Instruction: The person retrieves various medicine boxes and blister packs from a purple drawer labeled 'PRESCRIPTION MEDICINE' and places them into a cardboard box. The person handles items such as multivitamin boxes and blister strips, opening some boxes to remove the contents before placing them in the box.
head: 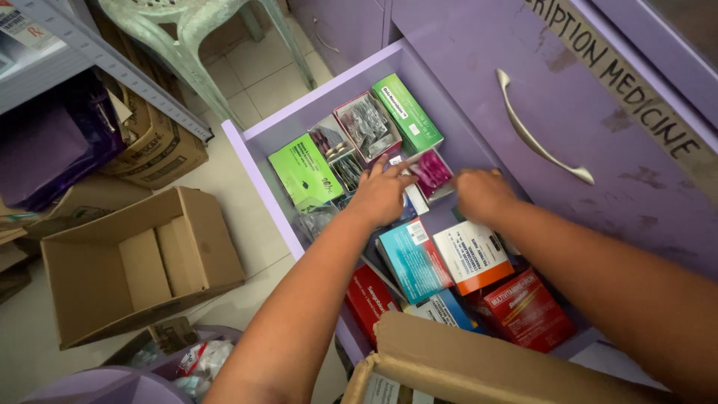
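From the head camera, the left hand (380,193) and right hand (482,193) reach into an open lilac wooden drawer (258,168), both touching a small pink-filled clear packet (431,172) just beyond their fingertips; whether either truly grips it, I cannot tell. Beyond the left hand lie two green cardboard boxes (303,170), and nearer the wrists one teal box (413,259), one white-and-orange box (473,256) and two red boxes (523,308).
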